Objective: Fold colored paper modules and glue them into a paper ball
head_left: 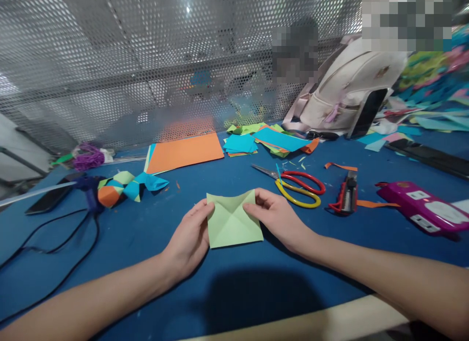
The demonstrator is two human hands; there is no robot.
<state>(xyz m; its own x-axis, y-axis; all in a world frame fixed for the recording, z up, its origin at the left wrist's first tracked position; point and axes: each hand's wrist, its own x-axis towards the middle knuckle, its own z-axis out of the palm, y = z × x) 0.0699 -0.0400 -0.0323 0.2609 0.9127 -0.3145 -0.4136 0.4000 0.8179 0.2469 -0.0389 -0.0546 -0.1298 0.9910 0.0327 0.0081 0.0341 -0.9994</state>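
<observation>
Paper (pixel 235 227) of pale green colour, with creases which meet near its middle, is gripped by both hands: the left hand (pixel 187 238) pinches its left edge and the right hand (pixel 284 220) its right edge, each with the thumb on the front face. The upper edge dips in the middle, the lower edge is almost straight, and I cannot tell if it touches the blue table (pixel 139 238). Between this lower edge and the pale front border (pixel 340 319), the blue surface carries a dark shadow. Scissors (pixel 289 175) lie just beyond the right hand, so the room on this side is narrow; farther right are a red cutter (pixel 348 197) and a purple case (pixel 427 206). To the left, a wider stretch of table separates the left hand from a black cable (pixel 97 228) and some folded pieces (pixel 132 188). Behind, orange sheets (pixel 186 153) and blue squares (pixel 241 144) lie near the perforated screen (pixel 128 62), with a pale backpack (pixel 351 82) at the right.
</observation>
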